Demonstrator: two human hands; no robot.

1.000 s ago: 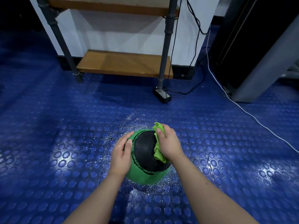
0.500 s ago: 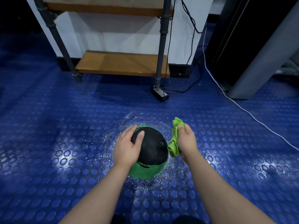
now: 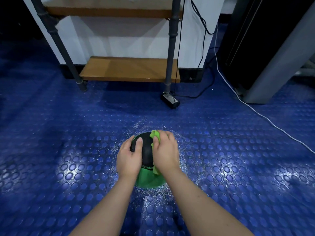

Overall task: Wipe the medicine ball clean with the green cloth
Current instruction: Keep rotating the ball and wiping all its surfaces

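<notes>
A black and green medicine ball (image 3: 147,151) sits on the blue studded floor, ringed by fine wet speckles. My left hand (image 3: 129,156) lies over the ball's left side, thumb across the black top, fingers curved around it. My right hand (image 3: 166,151) holds the bunched green cloth (image 3: 156,136) and presses it onto the ball's upper right side. Cloth shows above my fingers and below my palm. Much of the ball is hidden under both hands.
A pipe-frame rack with wooden shelves (image 3: 129,69) stands against the white wall ahead. A black power brick (image 3: 170,99) and dark cables lie by its right leg. A white cable (image 3: 255,111) crosses the floor at right, near a dark cabinet (image 3: 265,48).
My right hand went off the ball to the right with the cloth, then came back onto its upper right side. My left hand shifted from the side to the top left.
</notes>
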